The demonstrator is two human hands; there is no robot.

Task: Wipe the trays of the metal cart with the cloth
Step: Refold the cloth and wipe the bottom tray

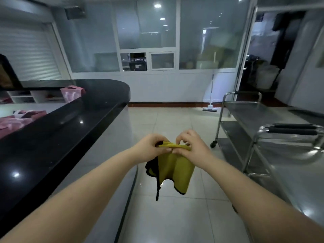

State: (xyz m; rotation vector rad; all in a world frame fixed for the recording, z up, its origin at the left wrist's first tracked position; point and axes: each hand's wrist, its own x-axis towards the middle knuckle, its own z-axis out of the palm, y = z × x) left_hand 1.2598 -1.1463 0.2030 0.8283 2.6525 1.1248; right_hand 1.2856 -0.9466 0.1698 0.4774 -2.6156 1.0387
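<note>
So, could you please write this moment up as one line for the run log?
stage: pre-wipe | left hand: pinches yellow black-edged cloth | right hand: pinches cloth | wheeled steel cart: untouched

A: What can't you tell?
B: The near metal cart [289, 155] runs off the right edge; its top tray mostly hides the lower ones; the top fold of the cloth [173, 171] is buried in the grip of the left hand [150, 146] and right hand [192, 148].
A: Further back?
B: Shapes behind the frosted glass [208, 50] are blurred; the pink bags [10, 121] are cut by the left edge.
</note>
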